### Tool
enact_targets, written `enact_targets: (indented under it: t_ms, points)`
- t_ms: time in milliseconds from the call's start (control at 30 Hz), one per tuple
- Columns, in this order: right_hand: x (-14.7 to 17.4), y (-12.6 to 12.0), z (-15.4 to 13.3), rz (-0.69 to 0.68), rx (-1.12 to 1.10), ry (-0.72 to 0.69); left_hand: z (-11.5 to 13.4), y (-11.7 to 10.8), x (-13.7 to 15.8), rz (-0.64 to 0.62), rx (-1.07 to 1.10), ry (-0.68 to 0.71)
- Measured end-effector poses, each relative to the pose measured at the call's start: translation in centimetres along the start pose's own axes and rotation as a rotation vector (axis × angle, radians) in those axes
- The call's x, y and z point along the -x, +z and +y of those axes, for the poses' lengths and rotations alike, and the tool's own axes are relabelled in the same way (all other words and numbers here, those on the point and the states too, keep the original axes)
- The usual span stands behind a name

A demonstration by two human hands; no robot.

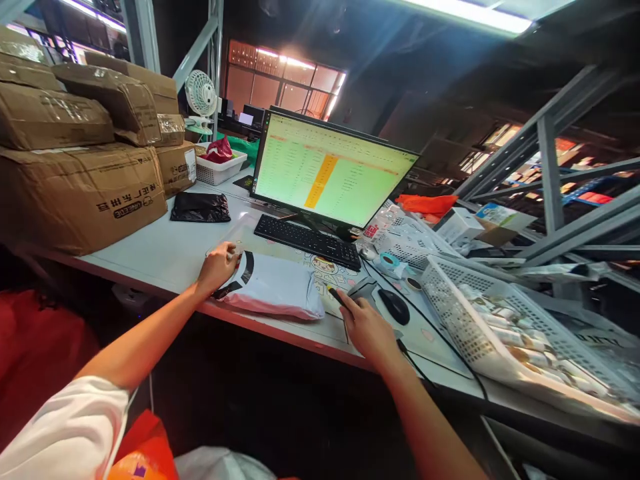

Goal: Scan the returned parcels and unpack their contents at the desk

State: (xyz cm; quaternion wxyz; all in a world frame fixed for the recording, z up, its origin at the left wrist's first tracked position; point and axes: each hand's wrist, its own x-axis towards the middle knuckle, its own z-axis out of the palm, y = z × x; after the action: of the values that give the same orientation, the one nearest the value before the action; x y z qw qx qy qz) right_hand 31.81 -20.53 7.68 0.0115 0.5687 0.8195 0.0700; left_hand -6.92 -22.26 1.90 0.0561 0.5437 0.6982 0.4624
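Note:
A white plastic mailing bag [280, 283] with black marks at its left end lies flat near the front edge of the desk. My left hand [219, 265] is closed at the bag's upper left corner, thumb and fingers pinching its edge. Right of the bag, my right hand [367, 323] is closed around a slim black tool with a yellow part [335, 293], its tip pointing toward the bag. The palm hides the rest of this tool, so its exact kind is unclear. A grey device [363, 289] lies just beyond my right hand, beside a black mouse [394, 306].
Behind the bag are a black keyboard [307, 241] and a monitor [330, 170] showing a spreadsheet. Cardboard boxes [80, 193] are stacked at left, near a black plastic bag [200, 207]. At right stands a white basket [465, 307] with several rolls. A cable [450, 343] crosses the desk.

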Motion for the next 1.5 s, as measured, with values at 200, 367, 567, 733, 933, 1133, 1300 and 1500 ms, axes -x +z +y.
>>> enact_targets:
  t_ms: [200,367,567,733,933,1133,1300,1500]
  points:
    - [-4.0,3.8,-1.1,0.067,-0.063,0.056,4.9,-1.7,-1.2,-0.291,0.061,0.625]
    - [-9.5,0.0,-5.2,0.325,-0.381,-0.114,6.1,0.1,-1.0,-0.623,-0.098,0.759]
    - [-14.6,-0.9,-13.8,0.052,-0.428,-0.422,6.7,0.3,0.1,-0.495,-0.176,0.888]
    - [-15.1,0.2,-15.4,-0.035,-0.25,-0.388,6.4,0.7,0.3,-0.442,-0.291,0.932]
    - [-15.2,-0.1,-14.8,-0.062,-0.26,-0.382,7.0,-0.7,3.7,-0.343,-0.382,1.049]
    - [-14.6,0.0,-15.4,-0.068,-0.276,-0.373,8.4,-4.4,11.5,-0.349,-0.357,0.873]
    - [-13.0,0.3,-16.5,-0.047,-0.273,-0.467,6.5,-5.4,18.3,-0.335,-0.197,0.548]
    - [-11.5,-0.1,-17.3,-0.043,-0.23,-0.478,-0.5,-3.3,20.8,-0.241,-0.228,0.403]
